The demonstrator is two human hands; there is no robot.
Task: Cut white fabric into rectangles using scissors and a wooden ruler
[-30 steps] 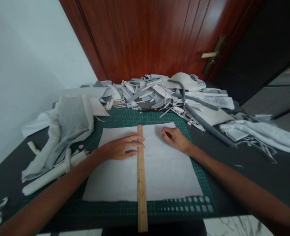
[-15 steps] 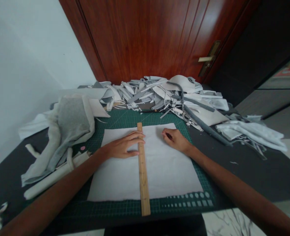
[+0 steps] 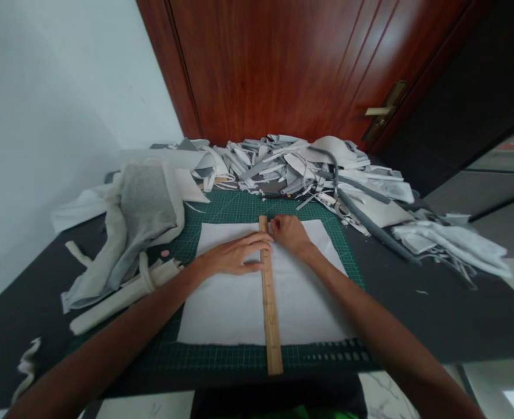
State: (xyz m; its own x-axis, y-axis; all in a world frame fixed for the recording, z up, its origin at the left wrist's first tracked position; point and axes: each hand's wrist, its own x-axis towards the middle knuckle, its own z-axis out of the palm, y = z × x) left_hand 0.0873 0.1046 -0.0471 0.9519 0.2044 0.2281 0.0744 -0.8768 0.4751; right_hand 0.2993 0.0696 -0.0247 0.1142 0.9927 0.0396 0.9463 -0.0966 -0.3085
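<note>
A wooden ruler with printed markings lies lengthwise on a white fabric sheet, its near end running past the sheet's edge onto a green cutting mat. My left hand rests flat on the sheet, its fingertips reaching over the ruler's left edge. My right hand sits at the ruler's far end, fingers curled against its right side. Neither hand clearly grips it.
A heap of grey and white material offcuts lies beyond the mat, with a grey-and-cream cloth pile to the left and white cloth scraps to the right, all on a dark table. A reddish wooden door stands behind.
My right hand has slid left across the sheet to the ruler's far end. The whole scene has shifted slightly right in view as my head turned. My left hand stays on the ruler.
</note>
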